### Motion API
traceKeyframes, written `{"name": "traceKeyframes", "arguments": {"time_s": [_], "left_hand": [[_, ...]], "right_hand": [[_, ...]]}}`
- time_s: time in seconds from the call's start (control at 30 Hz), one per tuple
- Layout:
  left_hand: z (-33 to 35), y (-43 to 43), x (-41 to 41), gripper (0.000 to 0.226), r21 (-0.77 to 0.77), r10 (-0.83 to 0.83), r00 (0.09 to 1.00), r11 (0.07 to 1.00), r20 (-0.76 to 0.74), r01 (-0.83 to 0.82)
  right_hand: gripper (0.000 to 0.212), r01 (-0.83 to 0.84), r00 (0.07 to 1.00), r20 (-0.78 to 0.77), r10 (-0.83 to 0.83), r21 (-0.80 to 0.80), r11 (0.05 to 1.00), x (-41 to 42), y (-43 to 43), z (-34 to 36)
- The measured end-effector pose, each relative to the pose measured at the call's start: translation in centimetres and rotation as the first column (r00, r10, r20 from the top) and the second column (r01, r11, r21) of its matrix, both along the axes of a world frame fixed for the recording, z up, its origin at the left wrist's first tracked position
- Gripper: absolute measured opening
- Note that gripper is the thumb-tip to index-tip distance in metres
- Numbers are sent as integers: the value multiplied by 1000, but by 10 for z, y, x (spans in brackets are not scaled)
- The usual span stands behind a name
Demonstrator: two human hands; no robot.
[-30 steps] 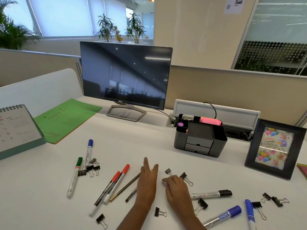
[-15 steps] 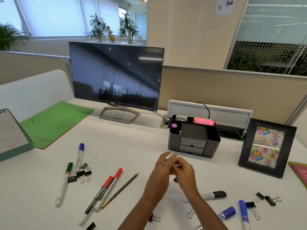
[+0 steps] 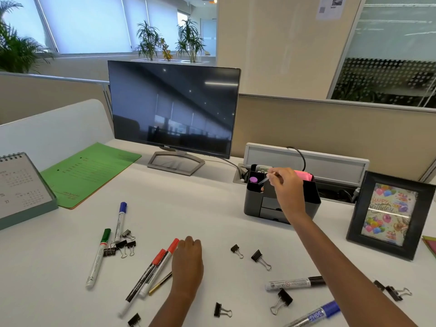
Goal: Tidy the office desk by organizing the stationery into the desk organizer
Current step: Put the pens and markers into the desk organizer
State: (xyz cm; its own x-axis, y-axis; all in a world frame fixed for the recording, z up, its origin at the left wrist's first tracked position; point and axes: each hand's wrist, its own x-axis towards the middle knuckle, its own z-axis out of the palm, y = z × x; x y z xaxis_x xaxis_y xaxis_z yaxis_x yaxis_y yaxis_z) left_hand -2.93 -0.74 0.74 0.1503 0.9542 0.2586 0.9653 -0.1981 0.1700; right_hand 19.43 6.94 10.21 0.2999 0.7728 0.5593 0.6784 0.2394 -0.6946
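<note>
Head view: white desk (image 3: 212,204) fills the lower half, w/ a dark monitor (image 3: 174,109) at 12 o'clock. Green folder (image 3: 92,173) lies at 10, desk calendar (image 3: 21,187) at 9, framed birthday card (image 3: 389,213) at 3. Black organizer (image 3: 309,204) stands at 2, just in front of the cable tray; pink notes (image 3: 305,177) sit in its back section and a purple-capped item (image 3: 253,179) in its left slot. Right hand (image 3: 286,185) is up over the organizer, thumb and fingertips pinching a small thin pen (image 3: 263,181) whose tip points down at the left slot. Left hand (image 3: 188,260) is at 6, knuckles up, fingers bent down onto the desk over the upper end of a pencil (image 3: 160,283); can't tell if it grips the pencil. Two red markers (image 3: 157,267) lie side by side touching, just left of that hand. Green marker (image 3: 98,258) and blue marker (image 3: 120,221) lie at 8, black-capped marker (image 3: 295,283) at 5, another blue-capped marker (image 3: 316,313) near the bottom edge under the right forearm. Binder clips are scattered: a cluster (image 3: 121,247) btwn the green and blue markers, two (image 3: 259,258) at centre, more at 4, 5 and 6.
</note>
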Motion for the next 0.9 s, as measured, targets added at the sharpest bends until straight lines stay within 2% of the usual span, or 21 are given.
{"name": "traceKeyframes", "arguments": {"time_s": [0.13,0.2,0.27,0.33,0.37,0.47,0.57,0.67,0.8,0.9], "left_hand": [[-4,1,-2,25,-91,42,999,995,-26,-44],[-7,2,-2,25,-54,40,999,998,10,-39],[-8,4,0,6,-131,57,998,990,-19,-59],[-13,5,-1,25,-129,81,996,989,23,-77],[-13,3,0,22,-118,60,994,992,91,-49],[-13,8,7,15,-87,31,985,996,169,-17],[-10,7,19,23,-24,-29,936,999,352,40],[5,7,34,22,60,-85,870,996,486,64],[18,5,47,23,122,-153,832,987,533,103],[21,4,52,21,141,-180,819,982,545,122]], "right_hand": [[23,-13,1000,17,15,-114,993,-3,10,-11],[24,-12,1000,-9,11,-134,991,-4,8,-16],[24,-3,999,-51,-3,-127,992,-5,4,-21],[23,0,995,-100,-10,-100,995,-7,-3,-28],[22,-5,992,-123,-6,-87,996,-9,-8,-32],[18,-36,985,-173,21,-84,996,-17,-25,-47],[15,-136,959,-269,84,-180,974,-29,-41,-64],[12,-291,903,-398,159,-297,909,-42,-53,-75],[10,-423,826,-525,205,-338,840,-53,-62,-79],[9,-445,798,-558,226,-294,846,-55,-65,-77]]}}
